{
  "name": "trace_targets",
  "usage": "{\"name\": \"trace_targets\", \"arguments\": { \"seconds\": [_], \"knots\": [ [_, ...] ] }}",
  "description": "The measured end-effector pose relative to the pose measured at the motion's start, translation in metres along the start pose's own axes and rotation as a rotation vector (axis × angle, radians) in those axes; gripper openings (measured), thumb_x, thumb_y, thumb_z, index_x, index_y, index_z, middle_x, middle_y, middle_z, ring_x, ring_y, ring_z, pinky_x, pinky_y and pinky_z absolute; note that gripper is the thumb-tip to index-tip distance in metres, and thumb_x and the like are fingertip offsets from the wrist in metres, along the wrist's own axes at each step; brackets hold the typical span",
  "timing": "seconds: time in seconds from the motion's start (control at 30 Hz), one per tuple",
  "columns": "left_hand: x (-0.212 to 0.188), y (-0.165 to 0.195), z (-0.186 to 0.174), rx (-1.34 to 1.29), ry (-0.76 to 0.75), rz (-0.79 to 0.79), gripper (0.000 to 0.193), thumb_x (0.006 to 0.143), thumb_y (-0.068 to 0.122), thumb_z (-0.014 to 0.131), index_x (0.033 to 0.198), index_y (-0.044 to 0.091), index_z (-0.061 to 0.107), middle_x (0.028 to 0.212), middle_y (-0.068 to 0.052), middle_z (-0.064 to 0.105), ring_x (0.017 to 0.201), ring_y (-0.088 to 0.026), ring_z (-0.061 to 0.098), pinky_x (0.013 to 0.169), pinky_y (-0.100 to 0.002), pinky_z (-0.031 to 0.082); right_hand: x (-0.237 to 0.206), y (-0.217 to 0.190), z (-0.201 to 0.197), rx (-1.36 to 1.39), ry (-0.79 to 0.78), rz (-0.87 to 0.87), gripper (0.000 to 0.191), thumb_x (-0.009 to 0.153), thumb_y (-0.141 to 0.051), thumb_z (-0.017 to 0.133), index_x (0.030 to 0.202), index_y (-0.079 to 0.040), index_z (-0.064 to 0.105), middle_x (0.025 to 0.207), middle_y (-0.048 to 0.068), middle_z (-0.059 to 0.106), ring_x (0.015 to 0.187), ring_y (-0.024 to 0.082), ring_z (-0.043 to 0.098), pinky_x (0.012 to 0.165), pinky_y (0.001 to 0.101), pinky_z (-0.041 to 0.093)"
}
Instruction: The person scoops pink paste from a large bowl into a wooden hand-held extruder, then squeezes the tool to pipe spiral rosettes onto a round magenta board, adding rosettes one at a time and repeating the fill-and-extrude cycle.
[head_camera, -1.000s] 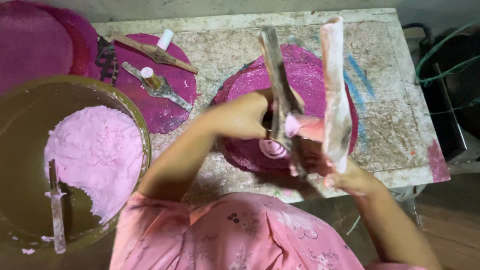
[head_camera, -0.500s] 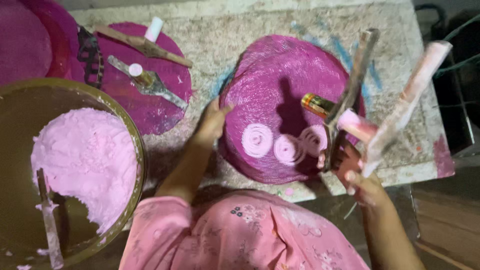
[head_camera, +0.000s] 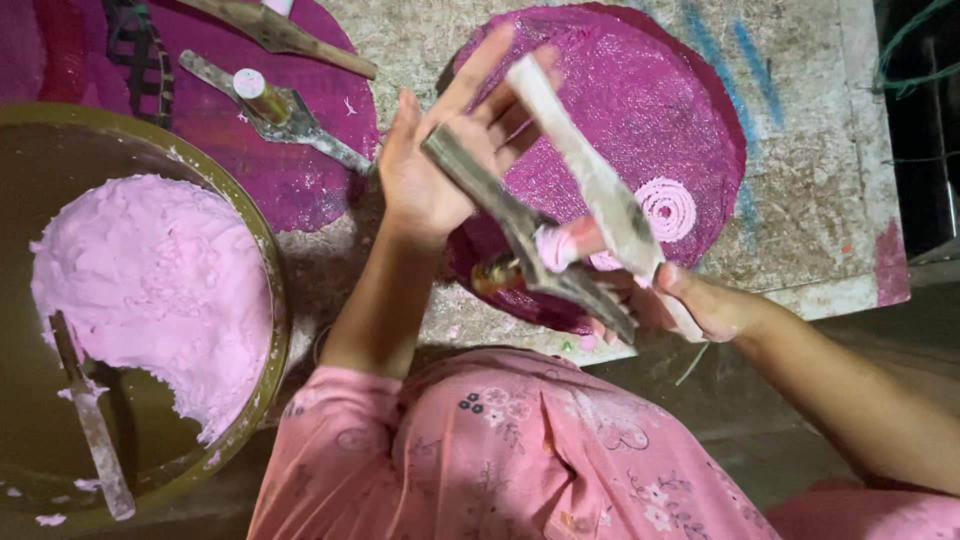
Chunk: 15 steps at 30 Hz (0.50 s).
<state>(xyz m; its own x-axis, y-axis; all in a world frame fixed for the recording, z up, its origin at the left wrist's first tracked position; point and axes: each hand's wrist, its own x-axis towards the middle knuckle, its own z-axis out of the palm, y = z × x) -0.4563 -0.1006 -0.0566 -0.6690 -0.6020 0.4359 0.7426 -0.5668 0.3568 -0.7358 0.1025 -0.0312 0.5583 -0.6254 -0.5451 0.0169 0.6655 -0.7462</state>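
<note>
Wooden press (head_camera: 560, 225) between both hands, over purple mat (head_camera: 700, 120) near table edge (head_camera: 850, 290).

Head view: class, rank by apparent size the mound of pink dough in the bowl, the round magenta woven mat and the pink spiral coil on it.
1. Round magenta woven mat
2. Mound of pink dough; closer to the camera, so this order is unsure
3. Pink spiral coil, clearly smallest

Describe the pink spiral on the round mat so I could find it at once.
Start at the big round magenta mat on the stone table, right of the dough bowl. Near its lower right lies the pink spiral. It is a pale coil of thin dough lines, lighter than the mat beneath.
</note>
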Motion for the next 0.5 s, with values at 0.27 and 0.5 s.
{"name": "trace_targets", "arguments": {
  "seconds": [0.27, 0.5],
  "knots": [
    [0.04, -0.011, -0.023, -0.103, -0.085, 0.097, 0.04, 0.091, 0.024, 0.061, 0.128, 0.012, 0.056, 0.118, -0.005, 0.06, 0.124, -0.023, 0.057, 0.119, -0.039, 0.041, -0.015, -0.049, -0.041, -0.41, 0.286, 0.251, 0.09, 0.094, -0.079, 0.037, 0.135, -0.001, 0.055, 0.106, 0.02, 0.055, 0.095, 0.027, 0.048, 0.082, 0.0445, 0.044],
    [0.047, -0.005, -0.087, -0.286, -0.114, 0.219, 0.023, 0.097, 0.028, 0.049, 0.115, 0.015, 0.056, 0.102, -0.002, 0.062, 0.105, -0.019, 0.062, 0.108, -0.037, 0.048, 0.033, -0.069, -0.028, -0.626, 0.36, 0.227, 0.083, 0.09, -0.074, 0.031, 0.1, -0.005, 0.075, 0.08, 0.006, 0.069, 0.073, 0.018, 0.059, 0.066, 0.0356, 0.05]
  ]
}}
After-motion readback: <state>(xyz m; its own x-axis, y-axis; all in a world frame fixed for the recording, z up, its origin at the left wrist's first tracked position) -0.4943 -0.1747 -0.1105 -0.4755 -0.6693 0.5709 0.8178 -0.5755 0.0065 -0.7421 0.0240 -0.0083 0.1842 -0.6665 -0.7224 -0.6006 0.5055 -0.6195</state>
